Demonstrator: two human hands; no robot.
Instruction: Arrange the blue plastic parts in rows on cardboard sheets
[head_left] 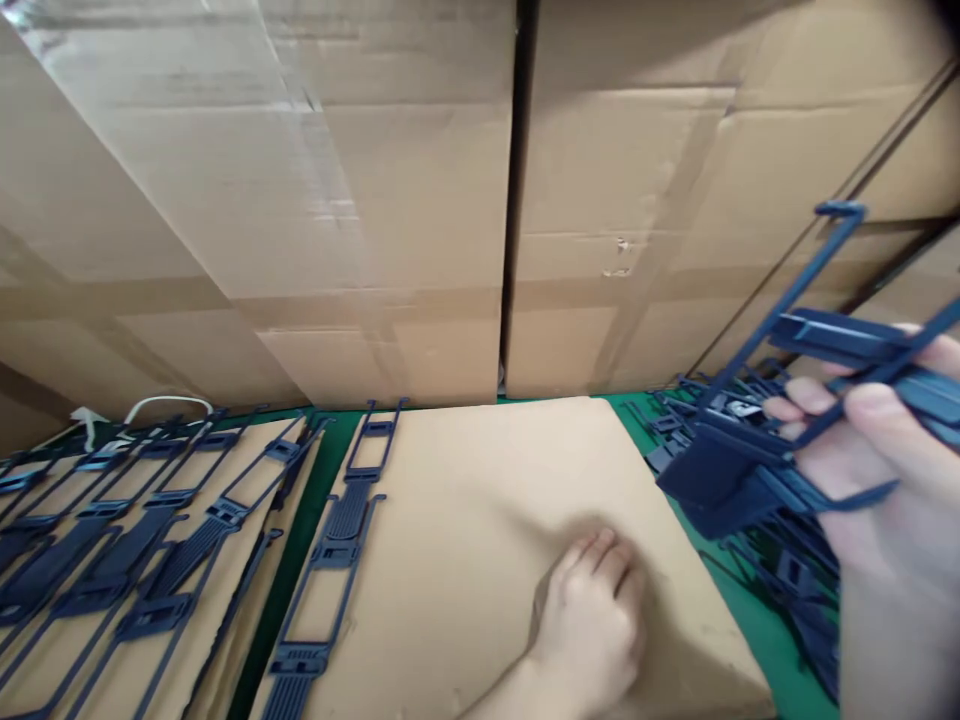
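Cardboard [465,520] (box, perhaps), cartons [420,200] behind

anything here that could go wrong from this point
The blue frame in the right hand might snag on the tangled pile, which looks close by with bars sticking out. The blue strip near the left edge of the cardboard could slide off if bumped.
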